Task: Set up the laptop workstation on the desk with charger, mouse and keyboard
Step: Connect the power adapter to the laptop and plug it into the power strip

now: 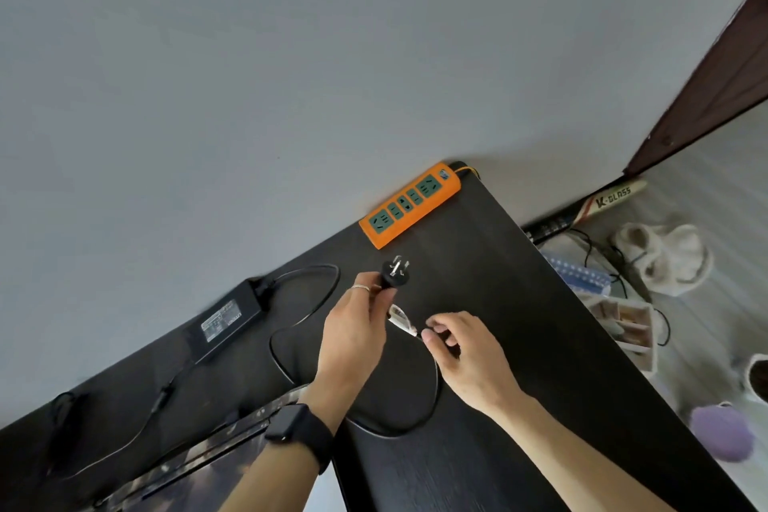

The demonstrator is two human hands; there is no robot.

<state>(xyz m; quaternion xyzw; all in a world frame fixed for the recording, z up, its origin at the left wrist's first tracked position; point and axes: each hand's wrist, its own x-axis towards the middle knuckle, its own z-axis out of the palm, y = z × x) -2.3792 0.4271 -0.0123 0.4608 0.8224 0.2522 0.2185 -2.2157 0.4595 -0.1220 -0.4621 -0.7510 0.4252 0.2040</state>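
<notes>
My left hand (353, 328) holds a black three-pin plug (394, 272), prongs up, a short way below the orange power strip (409, 204), which lies at the desk's far edge by the wall. My right hand (461, 349) pinches the plug's black cable (432, 391) just behind a white tag (401, 318). The cable loops over the dark desk (519, 303). The black charger brick (226, 324) lies to the left with its own cord curling beside it. No laptop, mouse or keyboard is visible.
A mouse mat with a printed picture (199, 457) lies at the lower left. Right of the desk, on the floor, are slippers (665, 258), a racket (598, 202), a small white box (627, 328) and a purple ball (721, 432).
</notes>
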